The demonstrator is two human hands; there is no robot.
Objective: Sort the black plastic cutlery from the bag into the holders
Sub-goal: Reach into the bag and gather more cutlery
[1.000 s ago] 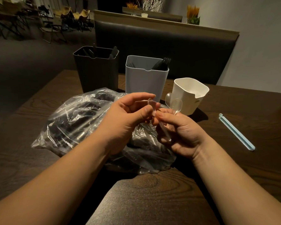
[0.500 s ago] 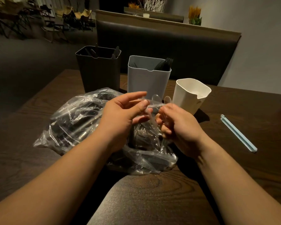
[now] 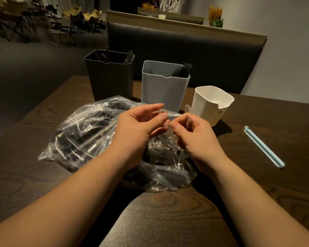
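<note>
A clear plastic bag (image 3: 86, 132) full of black cutlery lies on the dark wooden table (image 3: 168, 211), under both hands. My left hand (image 3: 137, 127) pinches the end of a clear plastic spoon between thumb and forefinger. My right hand (image 3: 194, 136), fingers curled, grips a clear plastic spoon (image 3: 187, 109) whose bowl sticks up beside the white holder (image 3: 210, 106). The two hands meet fingertip to fingertip above the bag. The black holder (image 3: 109, 79) and the grey holder (image 3: 164, 90) behind the bag each have black cutlery in them. I cannot see anything inside the white holder.
A light blue bag clip (image 3: 264, 147) lies on the table to the right. A dark padded bench back (image 3: 185, 50) rises behind the holders. The table's left edge runs diagonally past the black holder.
Both hands have dropped lower and closer to the bag. The clear spoon bowls, held up in front of the white holder before, are now mostly hidden in my right hand.
</note>
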